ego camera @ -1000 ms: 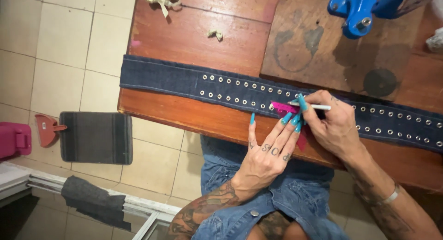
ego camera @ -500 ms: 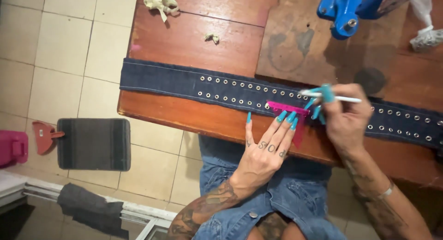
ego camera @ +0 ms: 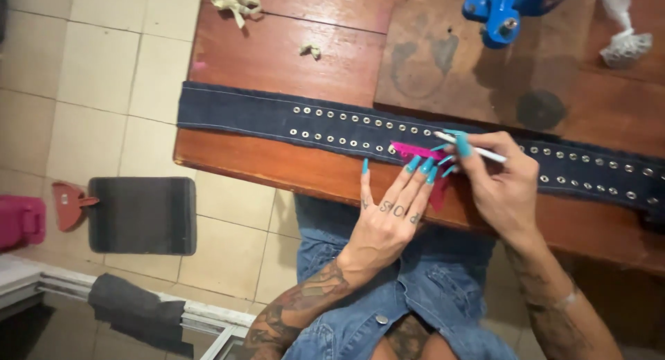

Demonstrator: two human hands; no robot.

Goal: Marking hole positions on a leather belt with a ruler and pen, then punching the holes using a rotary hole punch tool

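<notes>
A long dark denim strip (ego camera: 242, 114) with two rows of metal eyelets lies across the wooden table (ego camera: 291, 62). My left hand (ego camera: 391, 211), with long turquoise nails, has its fingertips pressed flat on a small pink template (ego camera: 415, 152) that rests on the strip. My right hand (ego camera: 502, 187) holds a white pencil (ego camera: 478, 151), its tip at the template's top edge. The template's lower part hangs over the strip's near edge and is partly hidden by my fingers.
A blue metal press tool (ego camera: 502, 7) stands at the back of the table beside a clear plastic bag (ego camera: 623, 41). Scraps of pale cloth (ego camera: 235, 0) lie at the far left. On the tiled floor sit a dark mat (ego camera: 142, 214) and pink objects (ego camera: 21, 221).
My right hand lifted the pencil from the template's near side up to its top edge. My left hand stayed pressed on the template. The view shifted slightly.
</notes>
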